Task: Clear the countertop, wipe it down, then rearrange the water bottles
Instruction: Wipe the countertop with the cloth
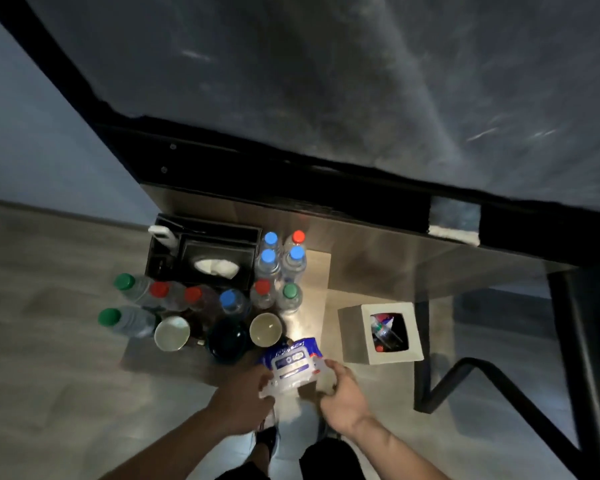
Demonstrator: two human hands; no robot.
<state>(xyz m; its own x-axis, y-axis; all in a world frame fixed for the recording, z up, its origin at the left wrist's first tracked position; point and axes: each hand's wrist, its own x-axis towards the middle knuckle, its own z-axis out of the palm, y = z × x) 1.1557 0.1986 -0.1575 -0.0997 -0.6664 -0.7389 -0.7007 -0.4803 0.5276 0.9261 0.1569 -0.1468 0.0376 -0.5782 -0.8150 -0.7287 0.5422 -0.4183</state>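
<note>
Both hands [340, 393] curled around wipes pack [293, 363]

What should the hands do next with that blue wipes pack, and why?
Probably pull one wipe out. Both the left hand and right hand hold the wipes pack at the countertop's edge, though bottles and bowls are still standing there, uncleared.

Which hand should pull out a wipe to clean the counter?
Probably the right hand: it grips the near end of the wipes pack, while the left hand holds the pack's other side and can steady it.
</note>
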